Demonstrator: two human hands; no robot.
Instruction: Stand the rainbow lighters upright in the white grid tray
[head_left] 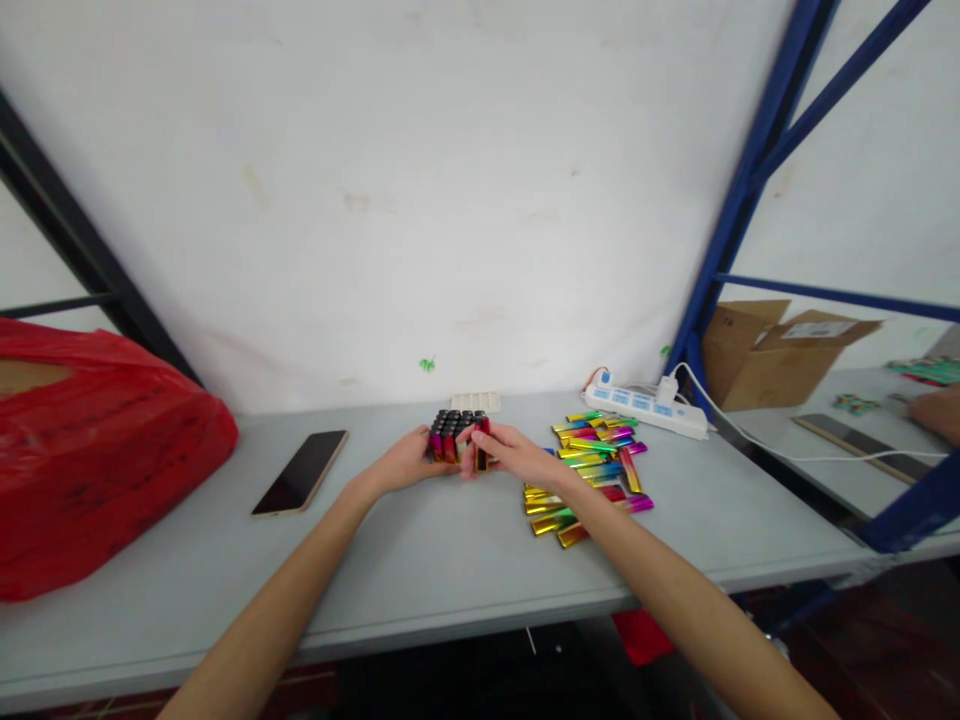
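- I find the bundle of upright, black-topped shiny pieces [456,420] on the grey table [420,560], near the wall, between both hands.
- The left hand [411,458] bears on the bundle's left side; whether its fingers close firmly I cannot tell.
- The right hand [504,450] appears to pinch a single red-and-dark piece [482,426] at the bundle's right edge; the fingers blur there, so I record this with reserve.
- Risk, in my judgement: uneven pressure from either side could splay or topple the bundle; a loose pinch could drop the piece.
- Risk: the right forearm crosses before part of the loose metallic pieces [589,470]; a low sweep could scatter them.
- Surroundings: I note a pale tray [480,402] just behind the bundle, limiting room there, a phone [300,472] to the left, and a power strip [645,408] beyond the loose pieces.
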